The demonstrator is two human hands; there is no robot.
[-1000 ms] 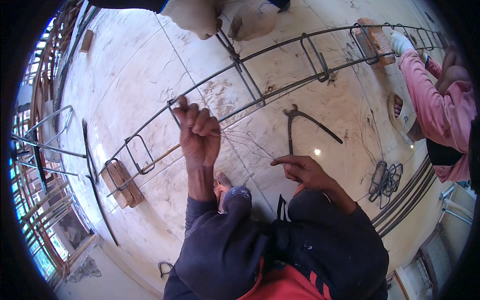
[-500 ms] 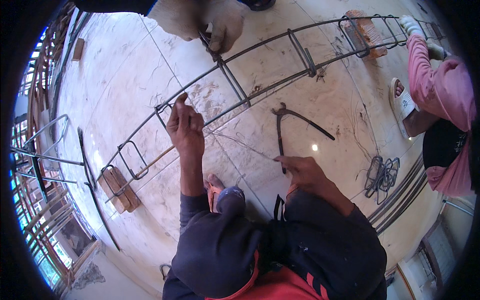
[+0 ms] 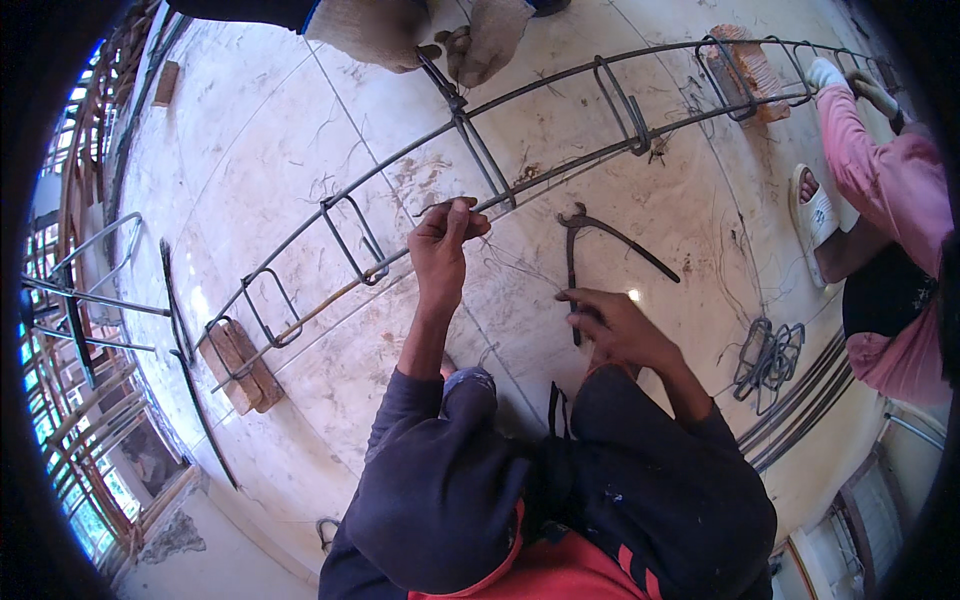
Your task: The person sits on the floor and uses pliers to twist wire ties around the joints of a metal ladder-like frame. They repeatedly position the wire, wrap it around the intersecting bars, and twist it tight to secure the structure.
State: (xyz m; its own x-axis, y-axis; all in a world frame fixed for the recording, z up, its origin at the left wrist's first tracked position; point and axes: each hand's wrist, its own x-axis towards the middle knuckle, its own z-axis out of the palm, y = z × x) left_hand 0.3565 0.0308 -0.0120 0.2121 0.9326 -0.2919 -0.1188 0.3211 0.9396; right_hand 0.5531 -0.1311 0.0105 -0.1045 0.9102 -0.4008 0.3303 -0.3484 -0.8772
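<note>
My left hand (image 3: 440,250) is closed at the near bar of a long rebar cage (image 3: 575,155), and a dark thin end sticks out from its fingertips; what it grips is too small to name. Between finger and thumb my right hand (image 3: 625,330) pinches thin tie wires (image 3: 520,268), whose strands slant up toward my left hand. Just beyond my right hand lie end-cutting pincers (image 3: 612,230) on the floor, jaws facing away, one handle end close to my fingers. Across the cage, another person's gloved hands (image 3: 480,40) are at a dark tool (image 3: 438,78) over a stirrup.
Bricks (image 3: 240,365) prop the cage's left end, and a red brick (image 3: 745,75) its right part. A person in pink sleeves (image 3: 880,170) crouches at right. Loose stirrups (image 3: 768,360) and long bars (image 3: 800,400) lie nearby. A metal stand (image 3: 95,290) is at left.
My left hand has moved right along the cage, its raised finger now curled. My right hand has shifted slightly up and right, still with the wires. The other person's gloved hands have moved apart.
</note>
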